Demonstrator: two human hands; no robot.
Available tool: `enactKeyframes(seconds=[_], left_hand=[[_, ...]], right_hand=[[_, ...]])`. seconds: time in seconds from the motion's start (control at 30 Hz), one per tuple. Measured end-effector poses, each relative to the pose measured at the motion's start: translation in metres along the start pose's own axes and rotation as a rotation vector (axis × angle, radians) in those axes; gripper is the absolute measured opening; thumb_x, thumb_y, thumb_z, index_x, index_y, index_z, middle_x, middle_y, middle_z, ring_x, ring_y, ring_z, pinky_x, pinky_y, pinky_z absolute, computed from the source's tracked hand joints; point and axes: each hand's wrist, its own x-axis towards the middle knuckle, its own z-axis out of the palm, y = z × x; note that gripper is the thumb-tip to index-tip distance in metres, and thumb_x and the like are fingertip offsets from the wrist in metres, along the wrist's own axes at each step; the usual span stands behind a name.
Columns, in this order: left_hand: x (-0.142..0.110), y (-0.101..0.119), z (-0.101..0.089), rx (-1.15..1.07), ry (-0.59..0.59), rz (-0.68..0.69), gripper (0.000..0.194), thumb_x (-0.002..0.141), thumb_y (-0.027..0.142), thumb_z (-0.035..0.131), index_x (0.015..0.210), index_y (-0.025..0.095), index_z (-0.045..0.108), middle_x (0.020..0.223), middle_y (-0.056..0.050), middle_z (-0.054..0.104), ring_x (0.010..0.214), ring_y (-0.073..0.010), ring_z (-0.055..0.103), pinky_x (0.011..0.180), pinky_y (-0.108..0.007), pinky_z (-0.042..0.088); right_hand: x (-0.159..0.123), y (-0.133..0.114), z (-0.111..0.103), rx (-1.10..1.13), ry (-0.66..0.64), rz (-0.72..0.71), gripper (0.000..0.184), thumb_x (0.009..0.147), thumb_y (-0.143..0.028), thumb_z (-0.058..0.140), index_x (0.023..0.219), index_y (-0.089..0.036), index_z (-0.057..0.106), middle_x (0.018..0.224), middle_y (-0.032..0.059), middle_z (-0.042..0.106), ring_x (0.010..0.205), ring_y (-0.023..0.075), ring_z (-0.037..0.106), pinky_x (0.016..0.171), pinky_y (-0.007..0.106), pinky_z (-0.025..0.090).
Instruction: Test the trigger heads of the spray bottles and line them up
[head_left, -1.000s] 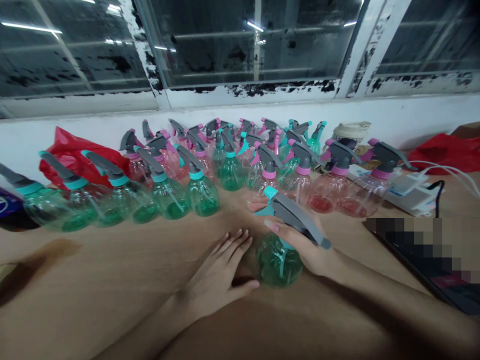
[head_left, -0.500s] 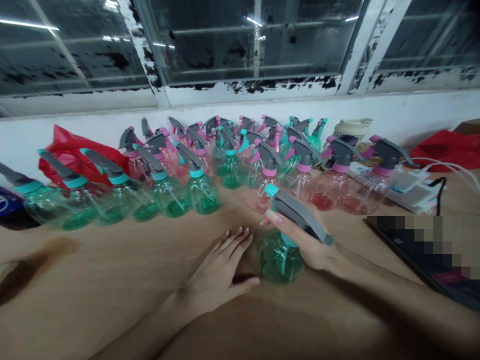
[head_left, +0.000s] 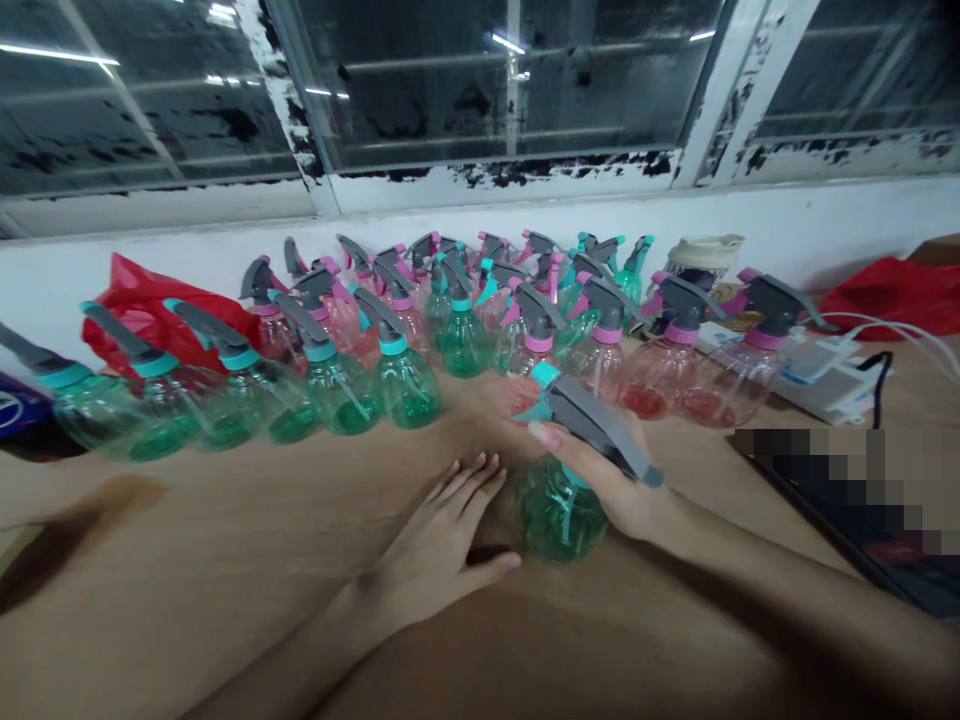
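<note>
My right hand [head_left: 619, 490] is wrapped round the neck of a green spray bottle [head_left: 561, 515] with a grey trigger head and a teal nozzle. Part of its collar is hidden by the thumb. Flat on the wooden table [head_left: 300, 540] lies my left hand [head_left: 442, 540], fingers stretched out, just left of that bottle and holding nothing. Beyond it stands a row of green spray bottles [head_left: 407, 385] with teal collars. Pink spray bottles [head_left: 651, 375] with pink collars stand behind the held one, to the right.
More spray bottles crowd toward the wall. Red plastic bags lie at the left [head_left: 142, 310] and the far right [head_left: 900, 295]. A white power strip [head_left: 825, 385] with cables sits at the right, near a dark, partly blurred device [head_left: 810, 500]. A dark bottle [head_left: 22, 420] lies at the left edge.
The held spray bottle has shifted very slightly upward, and its teal trigger now shows in front of my right fingers. My left hand has stayed in place.
</note>
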Motion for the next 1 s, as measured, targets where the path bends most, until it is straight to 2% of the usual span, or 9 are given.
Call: enactKeyframes(seconds=[0.17, 0.27, 0.37, 0.43, 0.57, 0.83, 0.9, 1.0], left_hand=[[0.0000, 0.0009, -0.0004, 0.002, -0.001, -0.003, 0.076, 0.088, 0.059, 0.049, 0.145, 0.015, 0.024, 0.150, -0.012, 0.032, 0.137, -0.0260, 0.028, 0.113, -0.045, 0.022], [0.0000, 0.0015, -0.0011, -0.001, -0.004, -0.008, 0.076, 0.088, 0.058, 0.049, 0.146, 0.016, 0.024, 0.149, -0.011, 0.032, 0.138, -0.0255, 0.028, 0.113, -0.045, 0.022], [0.0003, 0.0021, -0.0021, -0.001, -0.012, -0.016, 0.075, 0.088, 0.058, 0.049, 0.145, 0.016, 0.025, 0.149, -0.011, 0.033, 0.137, -0.0251, 0.028, 0.113, -0.044, 0.022], [0.0007, 0.0021, -0.0024, 0.004, -0.014, -0.018, 0.075, 0.088, 0.058, 0.049, 0.145, 0.014, 0.026, 0.149, -0.011, 0.032, 0.138, -0.0248, 0.027, 0.113, -0.043, 0.021], [0.0011, 0.0013, -0.0020, 0.008, -0.013, -0.007, 0.075, 0.088, 0.058, 0.048, 0.145, 0.014, 0.026, 0.149, -0.011, 0.032, 0.138, -0.0246, 0.027, 0.113, -0.043, 0.021], [0.0007, 0.0015, -0.0028, 0.010, -0.022, -0.005, 0.076, 0.088, 0.058, 0.048, 0.145, 0.014, 0.023, 0.150, -0.011, 0.031, 0.139, -0.0241, 0.025, 0.113, -0.044, 0.020], [0.0008, 0.0015, -0.0025, 0.009, -0.013, -0.003, 0.076, 0.088, 0.058, 0.048, 0.146, 0.015, 0.023, 0.150, -0.011, 0.031, 0.138, -0.0245, 0.026, 0.113, -0.044, 0.021], [0.0008, 0.0008, -0.0015, 0.001, -0.001, 0.003, 0.076, 0.088, 0.058, 0.048, 0.146, 0.017, 0.021, 0.149, -0.011, 0.033, 0.138, -0.0251, 0.027, 0.113, -0.045, 0.022]], right_hand=[[0.0015, 0.0017, 0.0001, 0.006, -0.004, 0.009, 0.020, 0.084, -0.036, 0.059, 0.070, -0.022, 0.060, 0.067, -0.0018, 0.058, 0.068, 0.0150, 0.057, 0.067, 0.032, 0.047], [0.0006, 0.0022, 0.0002, 0.050, 0.009, 0.008, 0.012, 0.084, -0.033, 0.061, 0.089, -0.023, 0.065, 0.081, 0.0000, 0.066, 0.075, 0.0160, 0.061, 0.073, 0.033, 0.049], [0.0010, 0.0013, -0.0009, 0.081, -0.034, 0.035, 0.021, 0.085, -0.032, 0.059, 0.104, -0.023, 0.063, 0.083, 0.0009, 0.067, 0.072, 0.0165, 0.063, 0.070, 0.033, 0.050], [0.0024, -0.0004, -0.0026, 0.074, -0.053, 0.021, 0.019, 0.086, -0.032, 0.058, 0.101, -0.022, 0.064, 0.081, 0.0008, 0.067, 0.070, 0.0166, 0.063, 0.068, 0.033, 0.050], [0.0049, -0.0044, -0.0060, 0.036, -0.051, -0.038, 0.012, 0.087, -0.031, 0.056, 0.088, -0.022, 0.063, 0.081, -0.0005, 0.066, 0.076, 0.0160, 0.062, 0.075, 0.033, 0.048], [0.0031, -0.0037, -0.0057, -0.030, -0.006, -0.009, 0.019, 0.086, -0.035, 0.057, 0.074, -0.021, 0.059, 0.068, -0.0024, 0.059, 0.064, 0.0132, 0.057, 0.058, 0.027, 0.044], [0.0037, -0.0024, -0.0058, -0.023, -0.013, -0.018, 0.017, 0.087, -0.035, 0.057, 0.077, -0.021, 0.060, 0.069, -0.0022, 0.060, 0.067, 0.0138, 0.058, 0.061, 0.028, 0.045], [0.0052, -0.0005, -0.0055, 0.015, -0.023, -0.031, 0.013, 0.086, -0.034, 0.058, 0.087, -0.023, 0.064, 0.081, -0.0012, 0.066, 0.077, 0.0154, 0.062, 0.074, 0.031, 0.047]])
